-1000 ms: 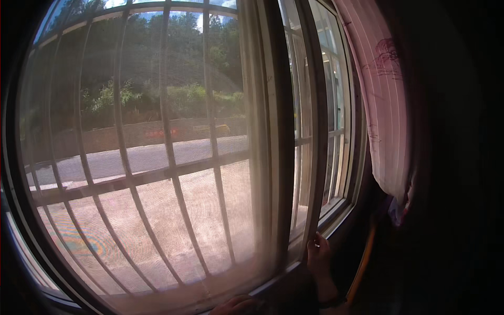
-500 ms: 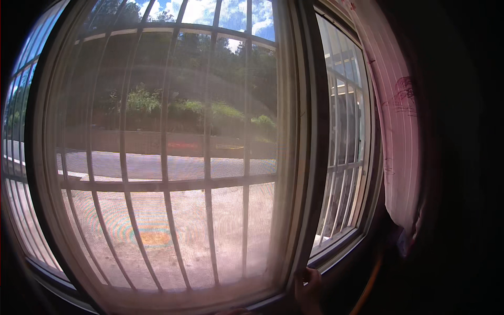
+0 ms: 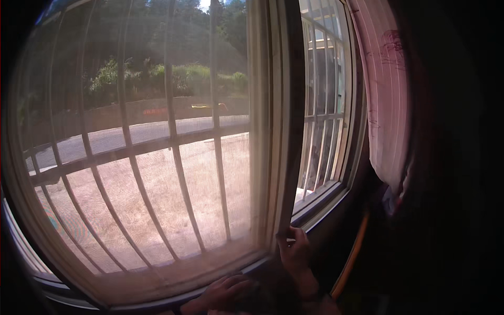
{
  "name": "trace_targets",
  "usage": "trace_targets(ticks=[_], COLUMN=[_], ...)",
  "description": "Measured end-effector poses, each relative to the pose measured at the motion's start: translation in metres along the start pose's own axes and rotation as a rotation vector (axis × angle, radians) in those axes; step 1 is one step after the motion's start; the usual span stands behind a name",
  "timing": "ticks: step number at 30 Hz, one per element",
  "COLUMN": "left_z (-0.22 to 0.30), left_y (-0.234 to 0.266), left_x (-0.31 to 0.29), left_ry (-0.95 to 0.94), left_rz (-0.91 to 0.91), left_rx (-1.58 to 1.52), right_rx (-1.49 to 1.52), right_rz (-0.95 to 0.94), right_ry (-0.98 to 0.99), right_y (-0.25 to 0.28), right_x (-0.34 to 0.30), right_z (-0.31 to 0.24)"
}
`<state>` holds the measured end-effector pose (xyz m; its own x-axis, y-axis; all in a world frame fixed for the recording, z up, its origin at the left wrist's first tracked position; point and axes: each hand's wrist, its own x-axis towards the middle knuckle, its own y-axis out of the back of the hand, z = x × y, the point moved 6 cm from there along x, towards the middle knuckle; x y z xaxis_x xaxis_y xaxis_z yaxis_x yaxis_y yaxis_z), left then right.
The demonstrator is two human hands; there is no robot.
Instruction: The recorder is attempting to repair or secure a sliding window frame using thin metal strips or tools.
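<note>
A sliding window screen (image 3: 194, 184), with fine mesh in a pale frame, fills most of the view. My right hand (image 3: 295, 253) is at the lower right corner of the screen frame (image 3: 268, 157), its thumb and fingers pinched at the dark edge there. Lower and to the left, my left hand (image 3: 226, 290) lies close to the bottom rail, its fingers bent and pressed together. Deep shadow hides what is under those fingers.
Metal security bars (image 3: 173, 142) stand beyond the mesh. To the right is a narrow window section (image 3: 321, 105) without mesh. A pink patterned curtain (image 3: 386, 100) hangs beside it, and an orange-brown stick (image 3: 350, 254) leans below. A paved yard, wall and trees lie outside.
The view has tilted down and rightward, so the window sits higher and further left. My left hand and more of my right forearm have come into sight. My right hand stays at the frame corner.
</note>
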<state>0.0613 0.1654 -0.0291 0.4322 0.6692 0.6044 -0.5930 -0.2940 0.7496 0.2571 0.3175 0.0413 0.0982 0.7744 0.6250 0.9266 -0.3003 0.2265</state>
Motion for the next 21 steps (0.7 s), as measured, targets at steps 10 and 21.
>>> trace_targets(ticks=[10,21], left_z=[0.004,-0.007], left_y=[0.009,0.014], left_x=[0.044,0.040], left_ry=[0.014,0.152], left_rz=[-0.077,-0.135], left_rx=[-0.025,-0.150], right_rx=[-0.002,0.445], right_rz=[-0.084,0.015], right_ry=[0.018,0.184], right_y=[0.014,0.042], right_x=[0.031,0.127], right_z=[0.001,-0.072])
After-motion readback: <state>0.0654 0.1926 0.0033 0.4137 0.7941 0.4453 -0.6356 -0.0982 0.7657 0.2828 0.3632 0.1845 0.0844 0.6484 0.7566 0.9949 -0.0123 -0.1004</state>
